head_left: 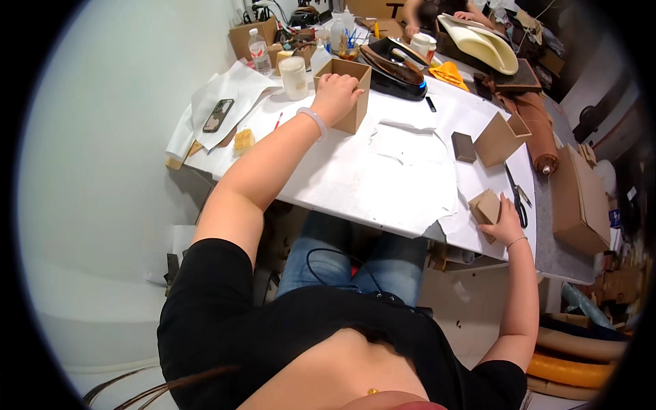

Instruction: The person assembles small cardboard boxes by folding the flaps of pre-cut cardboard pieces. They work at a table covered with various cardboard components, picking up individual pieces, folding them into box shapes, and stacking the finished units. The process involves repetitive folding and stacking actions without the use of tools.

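My left hand (336, 99) reaches to the far side of the white table and is closed over the top edge of a tan open-topped box (353, 115), which stands upright. At the near right, my right hand (507, 223) has its thumb and fingers around a small stack of tan board-like pieces (484, 206); their exact kind is hard to tell. Just beyond that stack stand a second tan open box (501, 141) and a dark brown block (463, 147). Black-handled scissors (516, 198) lie right beside my right hand.
White paper (410, 178) covers the table's middle. At the left are a phone (219, 115), a yellow sponge-like block (244, 141), a white jar (294, 78) and a water bottle (259, 51). An iron (394, 65) sits at the back. Another person's hand (412, 31) shows beyond it.
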A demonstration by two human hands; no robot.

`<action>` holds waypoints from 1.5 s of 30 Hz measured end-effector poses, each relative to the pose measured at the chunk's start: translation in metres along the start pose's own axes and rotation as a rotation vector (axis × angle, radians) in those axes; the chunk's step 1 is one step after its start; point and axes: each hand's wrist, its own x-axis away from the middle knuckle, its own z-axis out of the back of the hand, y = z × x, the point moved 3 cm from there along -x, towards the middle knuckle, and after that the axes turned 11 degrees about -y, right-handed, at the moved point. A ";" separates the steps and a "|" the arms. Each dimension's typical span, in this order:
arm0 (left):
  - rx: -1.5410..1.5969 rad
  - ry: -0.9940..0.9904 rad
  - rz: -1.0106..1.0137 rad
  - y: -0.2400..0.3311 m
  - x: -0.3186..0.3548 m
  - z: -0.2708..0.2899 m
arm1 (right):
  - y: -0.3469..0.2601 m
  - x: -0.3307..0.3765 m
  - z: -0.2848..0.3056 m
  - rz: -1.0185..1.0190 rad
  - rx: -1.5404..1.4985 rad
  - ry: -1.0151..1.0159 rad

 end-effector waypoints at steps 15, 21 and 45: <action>1.313 -0.385 0.050 0.260 0.034 -0.084 | 0.051 0.037 -0.061 -0.339 -1.227 0.598; 1.119 -0.962 0.168 0.346 -0.006 -0.120 | 0.037 0.025 -0.057 -0.505 -0.695 0.407; 1.181 -0.852 -0.049 0.350 0.008 -0.086 | 0.003 0.077 -0.062 -0.093 -1.494 0.501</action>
